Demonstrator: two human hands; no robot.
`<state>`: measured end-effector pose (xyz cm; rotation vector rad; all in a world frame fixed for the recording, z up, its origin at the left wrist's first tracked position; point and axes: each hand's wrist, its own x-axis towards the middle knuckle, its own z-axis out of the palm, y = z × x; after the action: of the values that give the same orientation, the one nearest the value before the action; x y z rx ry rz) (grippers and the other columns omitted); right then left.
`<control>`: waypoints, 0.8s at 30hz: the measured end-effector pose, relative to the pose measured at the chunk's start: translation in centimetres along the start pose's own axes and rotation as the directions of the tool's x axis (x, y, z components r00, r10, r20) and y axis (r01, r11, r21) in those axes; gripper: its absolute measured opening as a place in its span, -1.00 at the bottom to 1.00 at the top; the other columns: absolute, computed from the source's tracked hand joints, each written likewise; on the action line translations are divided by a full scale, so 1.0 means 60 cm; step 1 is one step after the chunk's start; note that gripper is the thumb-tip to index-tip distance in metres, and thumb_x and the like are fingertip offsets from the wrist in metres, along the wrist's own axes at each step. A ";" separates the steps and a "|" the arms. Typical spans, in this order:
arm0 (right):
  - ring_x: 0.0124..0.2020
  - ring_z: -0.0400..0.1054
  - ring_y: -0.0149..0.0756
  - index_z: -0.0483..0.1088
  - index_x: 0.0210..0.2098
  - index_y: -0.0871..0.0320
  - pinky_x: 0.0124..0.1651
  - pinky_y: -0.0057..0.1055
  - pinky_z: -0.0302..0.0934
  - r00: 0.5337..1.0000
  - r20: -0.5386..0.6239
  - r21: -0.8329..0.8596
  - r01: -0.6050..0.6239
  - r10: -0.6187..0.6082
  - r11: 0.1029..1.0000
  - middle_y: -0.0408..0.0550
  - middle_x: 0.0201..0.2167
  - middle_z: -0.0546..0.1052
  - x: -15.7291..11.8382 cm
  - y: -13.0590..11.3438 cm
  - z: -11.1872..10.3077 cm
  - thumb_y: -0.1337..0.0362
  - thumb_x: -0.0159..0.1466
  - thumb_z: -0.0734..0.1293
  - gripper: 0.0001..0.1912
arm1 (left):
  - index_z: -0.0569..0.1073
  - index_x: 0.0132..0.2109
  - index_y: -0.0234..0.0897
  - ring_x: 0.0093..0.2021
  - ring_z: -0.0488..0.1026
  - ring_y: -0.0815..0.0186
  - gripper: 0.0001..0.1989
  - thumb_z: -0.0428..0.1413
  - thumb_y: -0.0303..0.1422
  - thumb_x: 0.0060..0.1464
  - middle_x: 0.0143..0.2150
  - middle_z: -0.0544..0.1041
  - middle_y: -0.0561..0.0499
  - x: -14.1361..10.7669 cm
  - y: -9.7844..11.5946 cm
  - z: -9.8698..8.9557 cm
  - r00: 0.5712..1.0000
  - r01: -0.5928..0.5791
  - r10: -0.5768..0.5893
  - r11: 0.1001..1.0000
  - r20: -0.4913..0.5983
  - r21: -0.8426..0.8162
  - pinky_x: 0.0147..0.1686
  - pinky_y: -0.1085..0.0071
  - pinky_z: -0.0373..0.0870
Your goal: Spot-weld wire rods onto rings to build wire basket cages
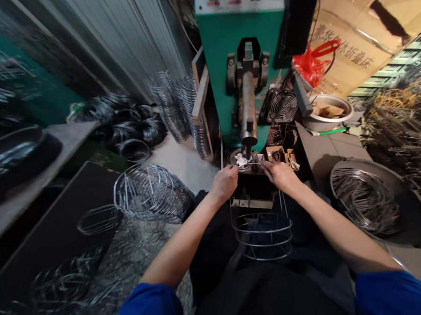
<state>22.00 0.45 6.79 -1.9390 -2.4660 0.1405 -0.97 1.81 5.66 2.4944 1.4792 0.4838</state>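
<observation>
Both hands grip a wire basket (263, 231) made of thin metal rods, which hangs down in front of my lap. My left hand (226, 182) is closed on the left end of its upper wire, and my right hand (281, 176) pinches the right end. Between the hands, that wire lies at the lower tip of a green spot welder (218, 57). Its thick metal electrode arm (248, 110) points down towards the wire. White crumpled material (242, 160) sits by the tip. Whether the tip touches the wire, I cannot tell.
Left of me lie stacked wire baskets (152, 194) and black wire coils (123, 122). On the right stand a large basin (415, 206) of metal rods, a white bowl (347, 118) and a heap of wire pieces (405, 131). Small cardboard boxes (276, 153) sit beside the electrode.
</observation>
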 end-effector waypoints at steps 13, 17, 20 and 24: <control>-0.16 0.51 -0.15 0.47 0.08 0.10 -0.14 -0.37 0.23 0.998 0.004 0.040 0.060 -0.060 0.997 0.09 -0.11 0.62 0.020 0.000 -0.037 0.20 0.46 0.12 -0.63 | 0.51 -0.27 -0.36 -0.35 0.48 0.24 -0.80 0.01 -0.54 0.27 -0.35 0.53 -0.12 0.019 -0.015 -0.013 0.996 -0.045 0.042 0.999 -0.076 -0.029 -0.32 0.40 0.33; -0.16 0.50 -0.14 0.46 0.11 0.08 -0.15 -0.36 0.23 0.998 -0.010 0.048 0.057 -0.056 0.997 0.08 -0.12 0.62 0.023 0.000 -0.033 0.19 0.46 0.12 -0.62 | 0.50 -0.30 -0.34 -0.37 0.47 0.25 -0.79 0.00 -0.54 0.26 -0.37 0.52 -0.11 0.021 -0.021 -0.010 0.995 -0.056 0.052 0.998 -0.086 -0.039 -0.33 0.41 0.33; -0.18 0.51 -0.12 0.47 0.11 0.09 -0.16 -0.35 0.24 0.998 -0.024 0.055 0.054 -0.053 0.997 0.09 -0.13 0.62 0.027 0.003 -0.030 0.16 0.47 0.11 -0.61 | 0.49 -0.30 -0.33 -0.38 0.46 0.26 -0.78 -0.01 -0.55 0.25 -0.38 0.51 -0.10 0.023 -0.024 -0.010 0.994 -0.061 0.057 0.998 -0.096 -0.033 -0.34 0.41 0.33; -0.15 0.50 -0.14 0.48 0.10 0.07 -0.12 -0.35 0.26 0.997 -0.020 0.082 0.078 -0.077 0.994 0.07 -0.09 0.62 0.030 0.005 -0.029 0.21 0.45 0.13 -0.63 | 0.47 -0.32 -0.33 -0.39 0.45 0.27 -0.79 0.00 -0.55 0.24 -0.39 0.50 -0.09 0.023 -0.023 -0.010 0.993 -0.064 0.062 0.998 -0.100 -0.021 -0.34 0.42 0.32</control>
<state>21.97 2.38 8.39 -1.8023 -2.4784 0.2218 -1.72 3.69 5.98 2.5382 1.4234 0.6422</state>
